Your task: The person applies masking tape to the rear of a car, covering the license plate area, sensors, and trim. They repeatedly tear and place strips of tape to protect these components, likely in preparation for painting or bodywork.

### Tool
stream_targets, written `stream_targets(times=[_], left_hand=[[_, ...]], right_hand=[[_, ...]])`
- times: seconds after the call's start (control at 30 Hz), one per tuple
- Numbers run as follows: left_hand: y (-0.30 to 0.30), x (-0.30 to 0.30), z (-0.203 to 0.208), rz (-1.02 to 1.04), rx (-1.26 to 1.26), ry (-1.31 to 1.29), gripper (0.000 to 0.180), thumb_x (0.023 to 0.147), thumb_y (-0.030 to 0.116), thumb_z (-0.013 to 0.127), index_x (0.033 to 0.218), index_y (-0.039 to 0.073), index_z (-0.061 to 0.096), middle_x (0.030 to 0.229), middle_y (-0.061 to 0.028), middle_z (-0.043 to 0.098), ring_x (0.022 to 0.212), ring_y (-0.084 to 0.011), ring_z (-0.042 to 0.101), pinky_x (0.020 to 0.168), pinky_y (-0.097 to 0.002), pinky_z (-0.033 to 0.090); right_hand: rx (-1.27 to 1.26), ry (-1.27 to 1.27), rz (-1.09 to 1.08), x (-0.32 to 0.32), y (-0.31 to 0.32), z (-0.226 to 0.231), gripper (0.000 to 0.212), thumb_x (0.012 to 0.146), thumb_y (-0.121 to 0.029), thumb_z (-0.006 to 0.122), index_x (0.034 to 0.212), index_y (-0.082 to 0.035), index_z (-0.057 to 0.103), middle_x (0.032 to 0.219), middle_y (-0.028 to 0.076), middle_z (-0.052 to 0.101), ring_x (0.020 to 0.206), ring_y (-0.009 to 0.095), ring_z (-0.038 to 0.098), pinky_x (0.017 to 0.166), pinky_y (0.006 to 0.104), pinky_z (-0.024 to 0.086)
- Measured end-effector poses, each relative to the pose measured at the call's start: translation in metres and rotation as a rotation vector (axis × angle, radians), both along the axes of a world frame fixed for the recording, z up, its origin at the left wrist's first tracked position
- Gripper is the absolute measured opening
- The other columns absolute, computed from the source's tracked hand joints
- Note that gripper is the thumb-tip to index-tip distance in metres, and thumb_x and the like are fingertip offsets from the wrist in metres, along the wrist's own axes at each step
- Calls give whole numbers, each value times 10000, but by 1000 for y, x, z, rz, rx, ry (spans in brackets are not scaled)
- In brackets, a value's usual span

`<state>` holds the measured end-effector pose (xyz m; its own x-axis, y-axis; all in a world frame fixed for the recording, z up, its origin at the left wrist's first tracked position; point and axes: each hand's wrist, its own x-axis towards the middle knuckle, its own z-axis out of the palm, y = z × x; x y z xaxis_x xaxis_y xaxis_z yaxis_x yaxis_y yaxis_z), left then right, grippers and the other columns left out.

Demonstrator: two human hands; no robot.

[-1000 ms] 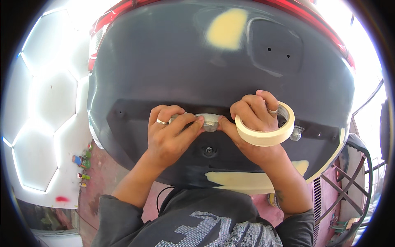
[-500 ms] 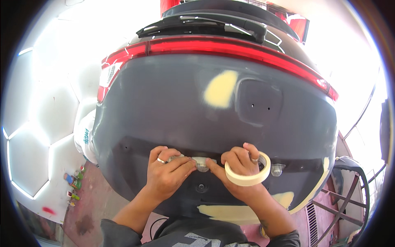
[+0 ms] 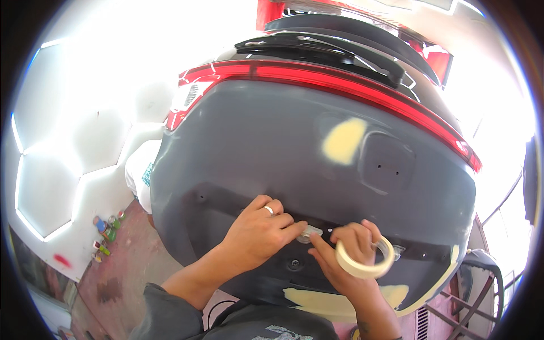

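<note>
A dark grey car tailgate (image 3: 255,147) fills the middle. At its recessed band, a small clear lamp (image 3: 304,238) is partly covered by a pale strip of masking tape (image 3: 311,230). My left hand (image 3: 260,232), with a ring on one finger, is closed, its fingertips at the left end of the strip. My right hand (image 3: 351,246) touches the strip's other side with an extended finger. A cream roll of masking tape (image 3: 362,271) hangs around the curled fingers of that hand. Partly behind the roll is a second clear lamp (image 3: 398,251).
Yellowish filler patches (image 3: 344,141) mark the panel. A red light bar (image 3: 340,85) and a wiper (image 3: 351,56) lie above. Someone in a white top (image 3: 143,170) is at the left, near several cans (image 3: 107,229) on the floor. A dark frame (image 3: 476,300) stands at right.
The view has shifted, so the car sits further right and lower. My left hand has turned, its back now more upward, and its fingers have drawn off the lamp's middle toward its left edge.
</note>
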<state>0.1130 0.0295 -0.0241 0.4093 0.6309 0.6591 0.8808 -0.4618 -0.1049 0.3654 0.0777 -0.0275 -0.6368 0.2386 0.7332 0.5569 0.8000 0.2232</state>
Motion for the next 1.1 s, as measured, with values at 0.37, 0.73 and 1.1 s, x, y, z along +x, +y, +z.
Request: stream_targets(times=[0.37, 0.73, 1.1], left_hand=[[-15, -3, -37, 26, 159, -315, 476, 734, 49, 956, 1187, 165, 866, 1149, 20, 813, 1122, -280, 704, 1018, -439, 554], [5, 27, -50, 46, 153, -162, 512, 694, 302, 1035, 1156, 162, 866, 1189, -11, 747, 1161, -285, 652, 1012, -453, 480], [-9, 87, -31, -504, -136, -538, 553, 716, 277, 1071, 1172, 73, 834, 1224, -93, 757, 1084, -317, 723, 931, -440, 600]], right_hand=[[-716, 558, 291, 82, -56, -25, 1020, 976, -47, 772, 1748, 12, 107, 797, 62, 663, 639, 130, 575, 606, 279, 454], [-904, 548, 417, 88, -64, -45, 1235, 956, 194, 616, 1812, -150, -204, 1307, 267, 684, 919, 227, 764, 842, 348, 664], [-634, 373, 277, 74, -57, -53, 1183, 886, 133, 828, 1813, 28, 101, 1175, 233, 840, 917, 325, 849, 825, 392, 664]])
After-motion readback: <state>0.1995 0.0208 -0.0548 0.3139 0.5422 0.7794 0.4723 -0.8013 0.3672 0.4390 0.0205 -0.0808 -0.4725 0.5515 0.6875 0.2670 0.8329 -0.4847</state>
